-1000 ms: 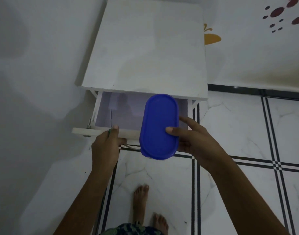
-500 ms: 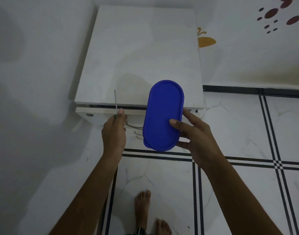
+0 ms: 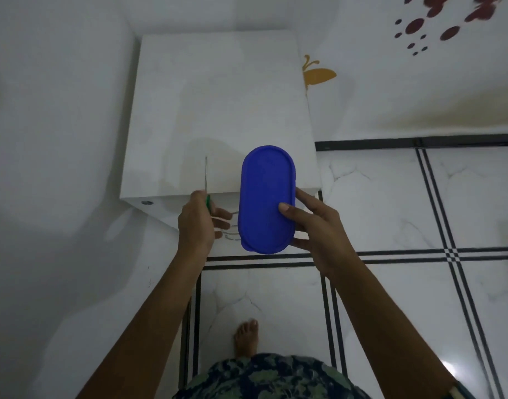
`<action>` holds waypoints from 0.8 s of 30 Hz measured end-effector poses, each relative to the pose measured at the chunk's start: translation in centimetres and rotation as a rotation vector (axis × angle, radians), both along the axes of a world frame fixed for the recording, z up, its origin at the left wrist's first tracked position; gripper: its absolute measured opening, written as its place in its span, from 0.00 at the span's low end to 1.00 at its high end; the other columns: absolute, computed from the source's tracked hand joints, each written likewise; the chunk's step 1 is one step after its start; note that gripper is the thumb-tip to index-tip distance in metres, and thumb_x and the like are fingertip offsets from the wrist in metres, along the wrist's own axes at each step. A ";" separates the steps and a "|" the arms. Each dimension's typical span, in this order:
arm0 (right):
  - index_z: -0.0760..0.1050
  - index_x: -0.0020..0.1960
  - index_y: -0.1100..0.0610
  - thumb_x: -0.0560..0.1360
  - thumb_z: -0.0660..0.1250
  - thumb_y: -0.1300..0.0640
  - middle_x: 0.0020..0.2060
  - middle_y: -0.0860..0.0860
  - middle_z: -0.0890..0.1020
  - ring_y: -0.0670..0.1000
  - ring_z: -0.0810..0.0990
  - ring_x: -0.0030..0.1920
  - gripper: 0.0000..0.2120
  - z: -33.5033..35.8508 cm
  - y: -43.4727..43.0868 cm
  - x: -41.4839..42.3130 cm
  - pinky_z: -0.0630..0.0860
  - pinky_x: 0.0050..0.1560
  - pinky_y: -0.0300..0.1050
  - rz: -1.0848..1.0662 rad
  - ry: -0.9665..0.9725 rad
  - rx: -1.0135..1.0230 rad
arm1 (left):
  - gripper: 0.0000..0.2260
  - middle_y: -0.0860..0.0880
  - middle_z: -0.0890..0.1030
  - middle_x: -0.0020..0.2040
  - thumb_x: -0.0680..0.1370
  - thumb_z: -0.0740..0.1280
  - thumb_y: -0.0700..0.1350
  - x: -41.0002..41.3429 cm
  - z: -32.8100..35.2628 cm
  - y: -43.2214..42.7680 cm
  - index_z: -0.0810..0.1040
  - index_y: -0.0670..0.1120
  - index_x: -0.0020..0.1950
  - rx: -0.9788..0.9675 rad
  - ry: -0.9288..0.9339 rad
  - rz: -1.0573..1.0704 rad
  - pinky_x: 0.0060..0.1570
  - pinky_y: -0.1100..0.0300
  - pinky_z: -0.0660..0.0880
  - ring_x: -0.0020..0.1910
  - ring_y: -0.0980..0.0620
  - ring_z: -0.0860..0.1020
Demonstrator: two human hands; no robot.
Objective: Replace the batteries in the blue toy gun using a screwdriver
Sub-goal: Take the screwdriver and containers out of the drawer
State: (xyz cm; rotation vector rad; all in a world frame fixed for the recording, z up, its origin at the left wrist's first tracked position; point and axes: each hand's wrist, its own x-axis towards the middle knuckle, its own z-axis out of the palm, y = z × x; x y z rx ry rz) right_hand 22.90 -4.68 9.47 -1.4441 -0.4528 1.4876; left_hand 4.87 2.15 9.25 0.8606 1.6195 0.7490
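My right hand [image 3: 313, 226] holds a blue oval lidded box [image 3: 266, 198] in front of the white cabinet, thumb on the lid and fingers underneath. My left hand [image 3: 196, 223] is closed around a thin screwdriver [image 3: 206, 182] with a green handle; its metal shaft points up over the cabinet top. No toy gun or batteries are in view.
A white bedside cabinet [image 3: 218, 110] stands in the corner against white walls, its drawer front [image 3: 160, 207] flush and shut. The floor is white tile with black double lines [image 3: 390, 251]. My bare foot [image 3: 247, 338] stands on the tile below.
The drawer, open a second ago, is now shut. My left hand has come off the drawer front, and the blue box has risen slightly in front of the cabinet.
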 end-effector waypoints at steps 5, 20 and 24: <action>0.73 0.70 0.51 0.74 0.72 0.59 0.56 0.51 0.83 0.56 0.82 0.56 0.25 4.9 -3.2 0.5 0.84 0.48 0.54 -0.071 -0.038 -0.056 | 0.16 0.47 0.76 0.37 0.83 0.54 0.48 0.7 5.4 -2.2 0.73 0.45 0.38 0.018 -0.044 -0.098 0.36 0.58 0.70 0.35 0.52 0.73; 0.76 0.67 0.51 0.75 0.72 0.57 0.55 0.53 0.83 0.56 0.83 0.53 0.22 22.5 -18.4 6.1 0.82 0.45 0.52 -0.373 -0.177 0.016 | 0.11 0.49 0.78 0.40 0.75 0.69 0.52 4.5 21.3 -11.6 0.82 0.44 0.47 0.093 -0.041 -0.518 0.36 0.61 0.72 0.38 0.53 0.73; 0.77 0.66 0.50 0.75 0.72 0.56 0.54 0.52 0.83 0.54 0.83 0.49 0.20 24.6 -22.4 7.2 0.82 0.39 0.47 -0.477 -0.188 0.031 | 0.12 0.49 0.77 0.39 0.75 0.70 0.52 7.4 23.7 -13.5 0.82 0.43 0.48 0.120 -0.037 -0.621 0.41 0.58 0.74 0.37 0.53 0.73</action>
